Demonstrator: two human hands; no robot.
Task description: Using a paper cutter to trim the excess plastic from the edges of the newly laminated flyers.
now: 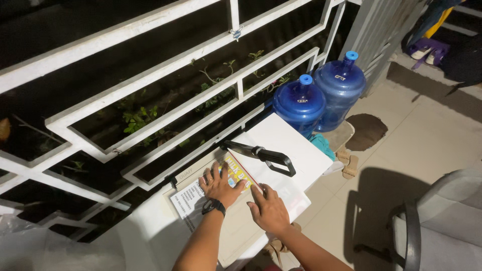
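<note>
Aligning step: left hand [219,185] lies flat, fingers spread, pinning a yellow sheet [237,171] on the cutter [221,200], near the middle of the white worktop [296,145]. Right hand [269,210] rests flat just right of it, fingers together, at the cutting edge. Black-handled blade arm [266,156] stands raised, unheld. Next move probably needs the right hand on that handle while the left keeps the sheet steady. Count: one sheet, one cutter, two blue jugs [300,103] far right.

white railing [150,108] | beige tiled floor [401,145] | grey chair [442,221] | dim light
</note>
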